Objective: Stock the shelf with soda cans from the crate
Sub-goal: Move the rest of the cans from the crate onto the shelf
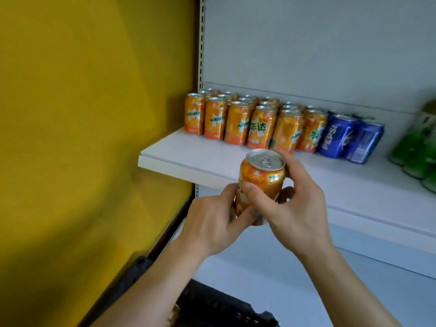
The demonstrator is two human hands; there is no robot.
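Both hands hold one orange soda can (264,175) upright in the air, just in front of the white shelf's (188,152) front edge. My left hand (212,220) grips the can's lower left side. My right hand (295,208) wraps its right side, thumb across the front. Several orange cans (238,123) stand in rows at the back left of the shelf. Two blue Pepsi cans (349,138) stand to their right. A dark crate (224,308) shows at the bottom, partly hidden by my arms.
Green bottles (417,147) stand at the shelf's right end. A yellow wall (82,138) borders the shelf on the left. A perforated upright (201,43) runs up the shelf's left back corner. A grey back panel (318,43) rises behind the cans.
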